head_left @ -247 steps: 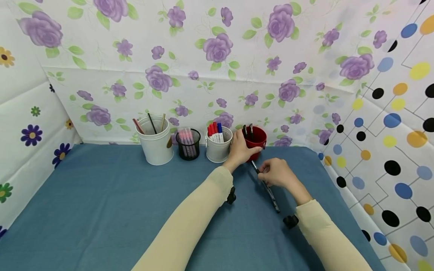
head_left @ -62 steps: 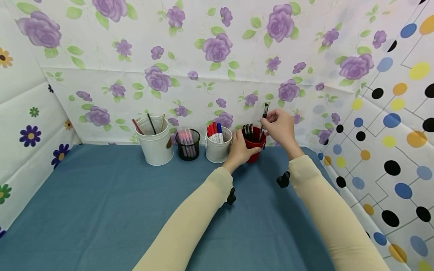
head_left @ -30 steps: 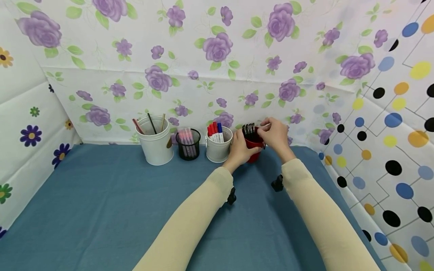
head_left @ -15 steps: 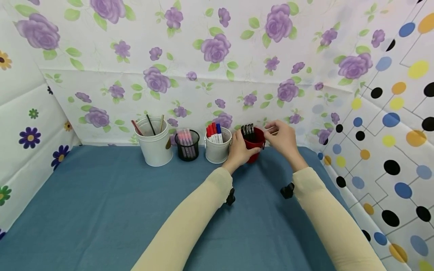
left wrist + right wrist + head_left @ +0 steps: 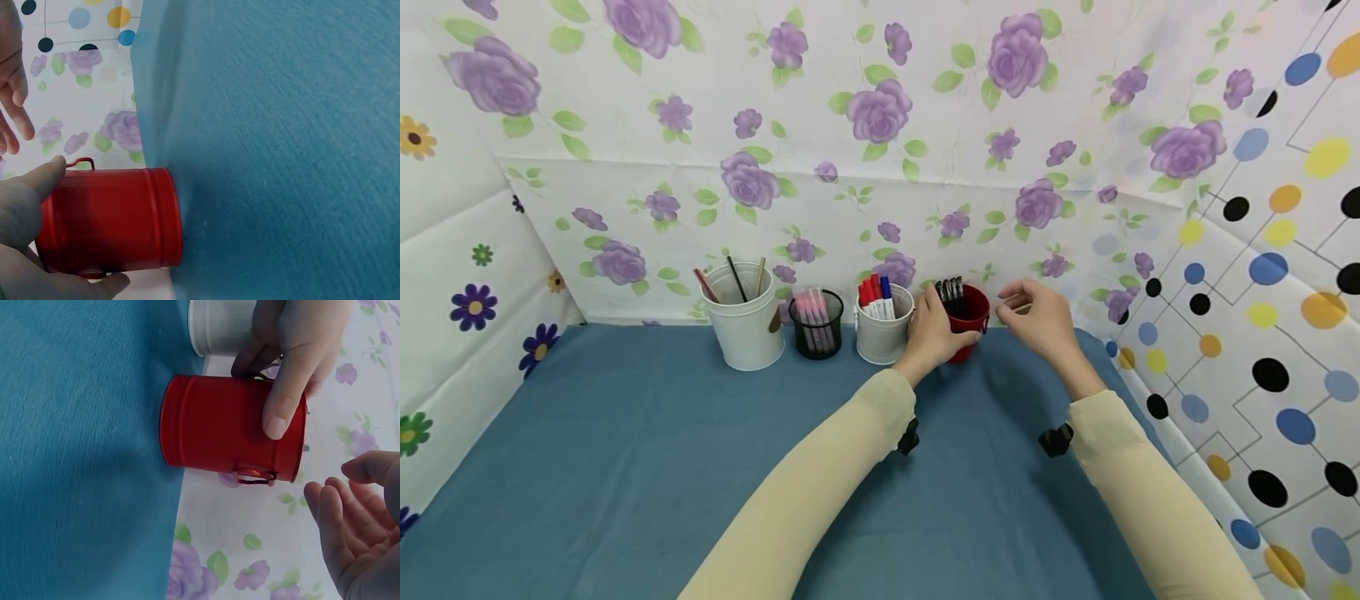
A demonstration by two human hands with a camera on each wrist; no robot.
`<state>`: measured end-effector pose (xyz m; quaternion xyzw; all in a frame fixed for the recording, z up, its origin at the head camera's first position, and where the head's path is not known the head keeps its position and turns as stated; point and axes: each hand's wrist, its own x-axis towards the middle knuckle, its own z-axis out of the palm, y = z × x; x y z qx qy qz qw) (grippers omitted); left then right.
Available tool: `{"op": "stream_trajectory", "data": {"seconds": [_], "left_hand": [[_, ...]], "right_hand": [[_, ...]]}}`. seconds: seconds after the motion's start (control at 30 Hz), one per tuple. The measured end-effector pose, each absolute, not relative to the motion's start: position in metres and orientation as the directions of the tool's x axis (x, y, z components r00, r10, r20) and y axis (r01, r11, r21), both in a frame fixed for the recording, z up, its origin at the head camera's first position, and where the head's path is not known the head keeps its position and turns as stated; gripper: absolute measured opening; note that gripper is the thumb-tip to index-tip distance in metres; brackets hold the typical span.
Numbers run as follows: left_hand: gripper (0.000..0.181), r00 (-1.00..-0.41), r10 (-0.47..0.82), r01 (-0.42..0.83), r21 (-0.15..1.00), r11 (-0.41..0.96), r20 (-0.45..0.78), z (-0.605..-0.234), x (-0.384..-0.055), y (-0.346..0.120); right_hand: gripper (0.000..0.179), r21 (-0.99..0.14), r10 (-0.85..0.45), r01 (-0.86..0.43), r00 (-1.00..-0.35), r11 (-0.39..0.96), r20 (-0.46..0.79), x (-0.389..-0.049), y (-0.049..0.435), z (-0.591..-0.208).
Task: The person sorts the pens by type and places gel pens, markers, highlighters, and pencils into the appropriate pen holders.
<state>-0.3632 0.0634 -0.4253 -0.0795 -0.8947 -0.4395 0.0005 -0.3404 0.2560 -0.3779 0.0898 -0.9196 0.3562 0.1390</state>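
Observation:
A small red metal bucket [image 5: 973, 310] stands upright at the back of the table, with several black pens [image 5: 951, 292] leaning to the left inside it. My left hand [image 5: 931, 340] grips its left side near the rim. In the left wrist view the thumb and fingers of the left hand [image 5: 22, 215] lie on opposite sides of the red bucket [image 5: 112, 219]. To the right of the bucket, apart from it, my right hand [image 5: 1041, 323] hovers with nothing in it. The right wrist view shows the fingers of that right hand [image 5: 340, 528] loosely bent and spread.
Left of the red bucket stand a white pail [image 5: 880, 337] with red and blue markers, a black mesh cup [image 5: 817, 337] of pink pens, and a larger white bucket [image 5: 747, 337] with a few thin sticks. A flowered cloth wall [image 5: 820, 225] rises behind. Blue cloth [image 5: 700, 467] covers the table.
My right hand brought a black pen up off the table, then another pen, into the red bucket. It let go and drew back to the right. My left hand stayed on the bucket.

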Motion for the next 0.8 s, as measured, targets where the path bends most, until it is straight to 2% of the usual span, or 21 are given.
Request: {"op": "stream_trajectory", "data": {"seconds": [0.23, 0.47, 0.8], "left_hand": [[0.112, -0.977, 0.197, 0.189, 0.745, 0.639, 0.079, -0.414, -0.352, 0.058], [0.107, -0.953, 0.287, 0.275, 0.659, 0.701, 0.092, -0.402, -0.337, 0.043], [0.095, -0.916, 0.379, 0.379, 0.597, 0.707, 0.132, -0.372, -0.308, -0.004]], "right_hand": [[0.021, -0.574, -0.137, -0.306, -0.938, 0.76, 0.319, -0.333, 0.265, -0.378], [0.02, -0.576, -0.145, -0.308, -0.939, 0.758, 0.312, -0.321, 0.271, -0.378], [0.027, -0.545, -0.174, -0.314, -0.94, 0.778, 0.293, -0.297, 0.289, -0.379]]}}
